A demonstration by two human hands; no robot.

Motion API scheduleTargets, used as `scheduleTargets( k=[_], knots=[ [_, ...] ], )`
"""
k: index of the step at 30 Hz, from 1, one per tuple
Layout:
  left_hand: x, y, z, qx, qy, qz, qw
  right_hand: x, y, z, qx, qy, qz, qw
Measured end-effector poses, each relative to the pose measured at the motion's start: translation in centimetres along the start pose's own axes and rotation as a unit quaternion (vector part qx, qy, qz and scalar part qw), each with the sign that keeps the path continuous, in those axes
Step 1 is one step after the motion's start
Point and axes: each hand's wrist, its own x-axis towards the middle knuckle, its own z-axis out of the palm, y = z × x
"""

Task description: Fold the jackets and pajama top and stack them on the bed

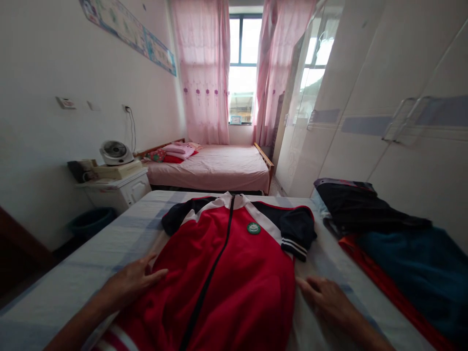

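A red zip-up jacket [234, 273] with navy shoulders, white bands, a dark zipper and a round green badge [253, 228] lies front up on a bed [47, 297]. Its sleeve [298, 231] on the right is folded, with a white-striped cuff. White stripes also show at the lower left of the jacket. My left hand [131, 282] rests at the jacket's left edge, thumb over the red cloth and fingers apart. Beside the right edge is my right hand [325, 300], fingers loosely bent, their tips close to the cloth; no cloth shows gathered in them.
On the right of the bed lies a pile of clothes, with a black garment [365, 207], a teal one [420, 273] and a red-orange one [380, 278]. A white wardrobe [398, 170] stands behind it. At left are a nightstand [133, 192], a fan [116, 152] and a bin [91, 222].
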Motion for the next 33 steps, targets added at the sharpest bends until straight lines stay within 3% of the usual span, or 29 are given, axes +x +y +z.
scheduleTargets(
  k=[2, 4, 7, 10, 12, 14, 17, 20, 22, 25, 27, 29, 31, 33],
  knots=[
    [-0.6, -0.5, 0.3, -0.007, -0.041, 0.001, 0.999, -0.9, -1.7, 1.0, 0.111, -0.066, 0.04, 0.991],
    [-0.9, -0.1, 0.6, -0.012, -0.049, 0.001, 0.999, -1.3, -3.6, 1.5, 0.259, -0.104, 0.041, 0.959],
    [-1.5, 1.5, 0.7, -0.116, -0.08, 0.015, 0.99, -1.9, -6.4, 1.8, 0.506, -0.134, -0.008, 0.852],
    [-2.3, 3.4, 0.4, -0.296, -0.104, 0.005, 0.949, -3.2, -8.3, 2.6, 0.657, -0.157, -0.016, 0.737],
    [-2.9, 4.4, 0.2, -0.39, -0.105, -0.028, 0.915, -4.1, -9.0, 3.8, 0.7, -0.172, -0.007, 0.693],
    [-3.5, 5.3, -0.2, -0.443, -0.094, -0.053, 0.89, -4.7, -9.7, 4.9, 0.711, -0.199, 0.007, 0.674],
    [-4.2, 6.8, -1.1, -0.472, -0.049, -0.048, 0.879, -4.7, -10.7, 3.9, 0.691, -0.173, 0.015, 0.702],
    [-4.7, 8.6, -2.4, -0.494, -0.04, -0.025, 0.868, -4.3, -11.5, -0.5, 0.644, -0.023, 0.0, 0.765],
    [-5.1, 9.4, -2.8, -0.507, -0.035, -0.01, 0.861, -4.5, -11.3, -3.8, 0.611, 0.049, 0.003, 0.79],
    [-6.0, 8.7, -2.0, -0.422, -0.009, 0.015, 0.906, -5.7, -8.7, -6.1, 0.52, 0.054, 0.021, 0.852],
    [-6.6, 7.1, -0.6, -0.299, -0.027, 0.037, 0.953, -6.7, -5.6, -5.5, 0.399, 0.034, 0.015, 0.916],
    [-6.8, 5.2, 0.6, -0.181, -0.055, 0.049, 0.981, -7.4, -2.0, -4.1, 0.256, 0.027, 0.017, 0.966],
    [-6.0, 3.8, 1.2, -0.098, -0.049, 0.045, 0.993, -7.1, 1.1, -3.3, 0.14, 0.042, 0.037, 0.988],
    [-3.9, 3.3, 0.8, -0.048, 0.01, 0.055, 0.997, -5.7, 2.8, -3.7, 0.071, 0.097, 0.051, 0.991]
  ],
)
